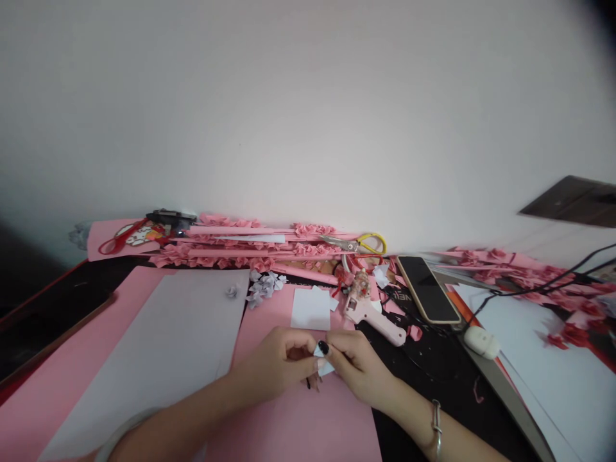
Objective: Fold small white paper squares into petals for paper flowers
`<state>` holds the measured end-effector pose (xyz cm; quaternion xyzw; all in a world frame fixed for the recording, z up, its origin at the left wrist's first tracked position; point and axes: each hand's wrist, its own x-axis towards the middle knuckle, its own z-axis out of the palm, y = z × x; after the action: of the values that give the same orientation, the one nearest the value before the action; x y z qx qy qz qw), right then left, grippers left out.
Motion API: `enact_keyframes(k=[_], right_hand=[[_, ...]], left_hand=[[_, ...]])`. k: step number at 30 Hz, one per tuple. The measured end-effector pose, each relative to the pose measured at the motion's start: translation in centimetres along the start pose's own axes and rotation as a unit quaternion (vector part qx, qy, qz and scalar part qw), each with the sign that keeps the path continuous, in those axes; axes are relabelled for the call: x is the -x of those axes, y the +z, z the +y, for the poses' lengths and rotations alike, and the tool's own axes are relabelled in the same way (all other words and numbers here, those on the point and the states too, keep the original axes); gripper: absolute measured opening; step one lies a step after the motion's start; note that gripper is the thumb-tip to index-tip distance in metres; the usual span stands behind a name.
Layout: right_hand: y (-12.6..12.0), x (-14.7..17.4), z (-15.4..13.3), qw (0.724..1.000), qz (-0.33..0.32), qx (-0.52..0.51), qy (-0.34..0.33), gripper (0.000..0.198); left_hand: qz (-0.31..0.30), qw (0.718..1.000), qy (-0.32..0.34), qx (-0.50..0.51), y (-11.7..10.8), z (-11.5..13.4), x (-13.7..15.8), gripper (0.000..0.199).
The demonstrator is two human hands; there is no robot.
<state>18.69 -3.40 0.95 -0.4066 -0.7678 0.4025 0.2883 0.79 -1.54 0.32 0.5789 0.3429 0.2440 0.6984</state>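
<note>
My left hand (276, 362) and my right hand (359, 362) meet over a pink sheet (308, 423). Both are closed on one small piece of white paper (326, 367), pinched between thumbs and fingers; its full shape is hidden behind them. Just beyond my fingers lies a white paper square (310, 309). A cluster of small folded white paper flowers (264, 289) sits to its left, with a single white flower (232, 290) on the large white sheet (192, 333). A pink glue gun (375, 317) rests right of the square, its nozzle end beside a lumpy decorated piece.
Behind, pink paper flower stems (240, 244) lie along the wall, with yellow-handled scissors (356, 244) on them. A phone (428, 289), a white earbud case (481, 342) and black cables (543, 282) are at right. More white sheets (543, 359) and pink flowers (572, 330) lie far right.
</note>
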Motion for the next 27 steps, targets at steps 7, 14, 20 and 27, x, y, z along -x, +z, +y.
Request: enact_keyframes(k=[7, 14, 20, 27], right_hand=[[0.0, 0.2, 0.3, 0.981, 0.191, 0.015, 0.025, 0.025], [0.3, 0.6, -0.5, 0.988, 0.111, 0.091, -0.05, 0.024], [0.5, 0.3, -0.6, 0.992, 0.064, 0.102, -0.039, 0.018], [0.6, 0.4, -0.3, 0.993, 0.064, 0.092, -0.035, 0.019]], left_hand=[[0.037, 0.999, 0.019, -0.004, 0.2, 0.7, 0.3, 0.022], [0.065, 0.99, 0.053, -0.115, 0.3, 0.5, 0.4, 0.021], [0.074, 0.953, 0.127, -0.264, 0.3, 0.1, 0.4, 0.013], [0.055, 0.943, 0.135, -0.298, 0.4, 0.0, 0.8, 0.015]])
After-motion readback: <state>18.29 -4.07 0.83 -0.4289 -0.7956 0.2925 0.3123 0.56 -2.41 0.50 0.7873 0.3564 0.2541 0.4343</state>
